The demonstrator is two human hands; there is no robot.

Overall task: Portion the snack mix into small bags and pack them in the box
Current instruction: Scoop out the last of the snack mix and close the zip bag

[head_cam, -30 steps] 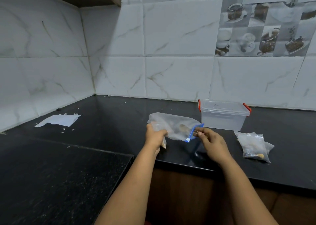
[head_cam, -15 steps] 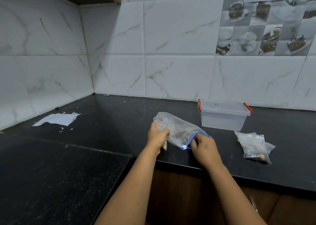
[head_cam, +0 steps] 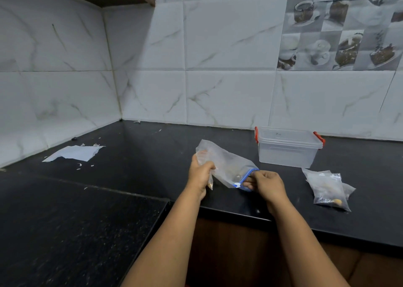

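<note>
A large clear zip bag (head_cam: 226,166) with a blue zip edge lies tilted above the black counter, a little snack mix showing inside. My left hand (head_cam: 200,174) grips its bunched closed end together with a small bag that hangs below the fist. My right hand (head_cam: 265,183) pinches the blue zip mouth at the bag's lower right. A clear plastic box (head_cam: 287,147) with a lid and red clips stands to the right, near the wall. Two small filled bags (head_cam: 327,187) lie on the counter in front of the box.
The black stone counter (head_cam: 152,155) runs into a corner at the left, with a torn white paper (head_cam: 74,153) and scraps near the left wall. The counter's front edge lies just under my hands. A wooden cabinet hangs at upper left.
The large bag has tilted down to the right and lowered toward the counter. My right hand has shifted from the zip's end to gripping the blue mouth.
</note>
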